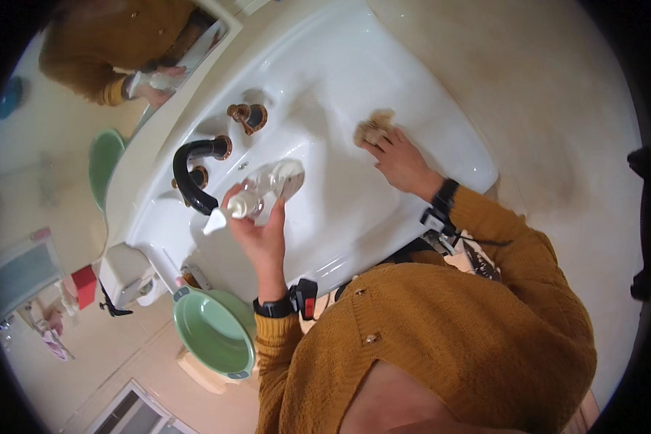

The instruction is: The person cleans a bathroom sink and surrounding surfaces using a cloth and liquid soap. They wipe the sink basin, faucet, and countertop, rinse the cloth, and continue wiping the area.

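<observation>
My left hand holds a clear plastic bottle with a white pump top over the basin, just beside the black curved faucet. Under the fingertips of my right hand is a crumpled beige cloth or sponge, on the far right part of the white ceramic sink. Between the hands lies the bowl of the sink. Two copper-coloured tap handles flank the faucet, the upper one in fuller view.
A green plastic basin stands beside the sink at the lower left. A white dispenser box is near the sink's left end. A mirror at the upper left reflects part of me. A tiled wall borders the right end.
</observation>
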`<state>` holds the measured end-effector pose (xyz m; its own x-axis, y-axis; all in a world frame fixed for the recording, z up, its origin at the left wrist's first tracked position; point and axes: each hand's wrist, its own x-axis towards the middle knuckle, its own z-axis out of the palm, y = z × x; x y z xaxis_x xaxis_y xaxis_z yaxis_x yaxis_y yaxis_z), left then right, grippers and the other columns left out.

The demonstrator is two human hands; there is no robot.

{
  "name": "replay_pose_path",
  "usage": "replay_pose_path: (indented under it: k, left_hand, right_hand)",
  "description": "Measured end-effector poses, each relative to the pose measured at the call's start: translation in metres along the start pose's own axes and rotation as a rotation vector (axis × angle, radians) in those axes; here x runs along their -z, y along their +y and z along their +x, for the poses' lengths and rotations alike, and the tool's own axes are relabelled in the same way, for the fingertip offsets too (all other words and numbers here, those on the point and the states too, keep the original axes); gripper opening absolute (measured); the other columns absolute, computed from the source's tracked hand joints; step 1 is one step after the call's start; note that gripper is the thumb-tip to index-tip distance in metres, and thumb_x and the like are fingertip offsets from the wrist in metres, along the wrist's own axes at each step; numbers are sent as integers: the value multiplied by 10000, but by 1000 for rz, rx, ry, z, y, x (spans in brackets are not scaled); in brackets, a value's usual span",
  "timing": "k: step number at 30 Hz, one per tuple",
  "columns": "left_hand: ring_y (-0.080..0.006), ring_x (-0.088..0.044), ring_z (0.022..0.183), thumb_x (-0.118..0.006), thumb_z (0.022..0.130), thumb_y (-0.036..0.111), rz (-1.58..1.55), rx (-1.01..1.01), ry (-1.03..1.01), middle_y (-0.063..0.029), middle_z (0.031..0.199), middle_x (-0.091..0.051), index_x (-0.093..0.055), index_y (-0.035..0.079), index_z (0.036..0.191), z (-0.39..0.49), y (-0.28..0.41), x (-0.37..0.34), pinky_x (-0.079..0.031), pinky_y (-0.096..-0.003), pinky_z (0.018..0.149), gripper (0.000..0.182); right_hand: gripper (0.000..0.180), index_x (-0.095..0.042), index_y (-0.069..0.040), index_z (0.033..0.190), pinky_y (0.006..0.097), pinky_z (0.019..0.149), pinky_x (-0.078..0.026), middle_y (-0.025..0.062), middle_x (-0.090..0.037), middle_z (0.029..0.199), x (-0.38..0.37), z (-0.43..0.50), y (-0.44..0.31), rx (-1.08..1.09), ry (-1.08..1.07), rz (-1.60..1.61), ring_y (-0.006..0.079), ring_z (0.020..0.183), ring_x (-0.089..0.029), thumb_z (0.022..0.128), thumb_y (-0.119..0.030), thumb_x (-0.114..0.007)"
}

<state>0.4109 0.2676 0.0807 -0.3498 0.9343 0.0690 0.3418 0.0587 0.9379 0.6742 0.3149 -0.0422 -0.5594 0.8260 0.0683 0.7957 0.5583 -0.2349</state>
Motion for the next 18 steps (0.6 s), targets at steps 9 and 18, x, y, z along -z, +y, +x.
replay_pose_path:
  k: [9, 18]
  left_hand:
    - [-218, -511, 1073, -736, 644, -29, 8, 105, 183, -121, 1164, -491, -390, 40, 1211, -57, -28, 52, -450, -332, 874, 668]
    - [-224, -492, 1107, -720, 658, -38, -49, 169, 163, -128, 1207, -475, -373, 59, 1216, -66, -38, 54, -443, -342, 888, 664]
  right_hand:
    - [400, -491, -94, 1184, 417, 990, -286, 113, -493, 1115, -40, 119, 18, 145, 87, -69, 324, 1090, -424, 800, -170, -571]
    - [498, -461, -117, 1236, 369, 956, -302, 54, -510, 971, -51, 173, -32, 428, 172, 105, 228, 1060, -460, 755, -109, -590]
